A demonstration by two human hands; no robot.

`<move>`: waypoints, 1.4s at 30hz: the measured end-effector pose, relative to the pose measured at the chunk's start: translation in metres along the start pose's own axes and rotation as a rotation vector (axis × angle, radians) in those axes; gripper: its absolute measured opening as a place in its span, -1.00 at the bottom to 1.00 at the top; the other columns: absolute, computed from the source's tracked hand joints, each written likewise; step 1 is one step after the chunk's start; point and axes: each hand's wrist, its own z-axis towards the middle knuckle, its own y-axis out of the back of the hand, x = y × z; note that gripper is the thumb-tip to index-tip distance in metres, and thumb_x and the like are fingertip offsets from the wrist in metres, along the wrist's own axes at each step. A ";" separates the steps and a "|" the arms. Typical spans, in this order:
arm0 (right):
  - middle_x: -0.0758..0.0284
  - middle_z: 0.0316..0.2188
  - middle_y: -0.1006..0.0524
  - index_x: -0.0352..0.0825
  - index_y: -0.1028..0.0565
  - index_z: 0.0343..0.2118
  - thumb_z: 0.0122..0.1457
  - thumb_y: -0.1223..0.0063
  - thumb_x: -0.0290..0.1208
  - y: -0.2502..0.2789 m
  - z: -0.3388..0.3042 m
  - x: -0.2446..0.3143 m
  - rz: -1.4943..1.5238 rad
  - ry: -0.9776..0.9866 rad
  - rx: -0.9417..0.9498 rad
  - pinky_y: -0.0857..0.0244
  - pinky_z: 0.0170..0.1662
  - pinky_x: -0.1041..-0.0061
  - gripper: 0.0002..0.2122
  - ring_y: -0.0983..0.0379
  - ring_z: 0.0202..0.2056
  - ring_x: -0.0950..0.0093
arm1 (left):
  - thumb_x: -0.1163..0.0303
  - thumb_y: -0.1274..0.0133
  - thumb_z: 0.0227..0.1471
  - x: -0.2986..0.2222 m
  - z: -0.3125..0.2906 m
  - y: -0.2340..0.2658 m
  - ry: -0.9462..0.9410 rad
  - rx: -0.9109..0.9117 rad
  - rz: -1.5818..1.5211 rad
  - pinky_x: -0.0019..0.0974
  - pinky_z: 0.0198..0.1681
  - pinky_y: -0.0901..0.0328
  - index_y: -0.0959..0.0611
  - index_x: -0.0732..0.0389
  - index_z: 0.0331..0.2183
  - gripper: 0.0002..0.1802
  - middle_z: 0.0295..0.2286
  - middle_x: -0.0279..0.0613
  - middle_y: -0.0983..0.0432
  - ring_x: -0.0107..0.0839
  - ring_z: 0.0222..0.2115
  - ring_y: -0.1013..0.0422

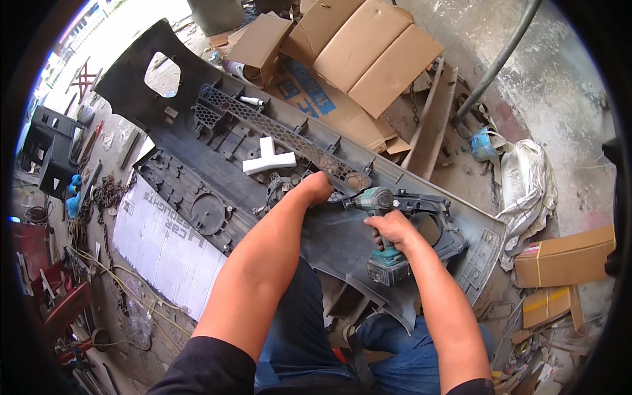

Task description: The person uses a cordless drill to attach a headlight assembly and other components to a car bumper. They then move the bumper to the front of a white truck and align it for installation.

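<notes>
A worker in a dark short-sleeved top bends over a large dark plastic panel [336,234], which lies beneath both hands and stretches well beyond the left hand [318,187] toward the upper left. The right hand [394,229] is wrapped around the grip of a teal-and-black power drill [376,199], its body just above the knuckles, its battery [388,268] below them and its nose aimed at the left hand. The two hands are apart but near each other. The left hand is lowered to the panel with its fingers bent; whether it grasps anything cannot be told, as the fingertips are hidden.

Just left of the left hand sits a jumbled dark fitting [276,189], and near it, farther up and to the left, a white T-shaped piece [268,158] rests on the panel. A honeycomb grille [276,135] runs down the panel to just beyond the left hand. Right of the right hand, a dark housing with a round opening [454,238] lies at the panel's near end. Cardboard boxes [368,49] are heaped well beyond both hands; a crumpled white sack [526,191] lies well to the right hand's right.
</notes>
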 end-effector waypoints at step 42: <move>0.15 -0.51 -0.60 -0.56 -0.59 -0.40 0.26 -0.34 -0.32 -0.002 0.005 0.031 -0.200 -0.058 -0.008 -0.44 -0.58 0.28 -0.68 -0.55 -0.58 0.33 | 0.26 -0.23 0.01 -0.022 0.016 -0.052 -0.055 0.076 0.227 0.05 0.10 -0.49 -0.79 -0.05 0.01 -0.54 -0.06 0.03 -0.72 0.06 0.01 -0.62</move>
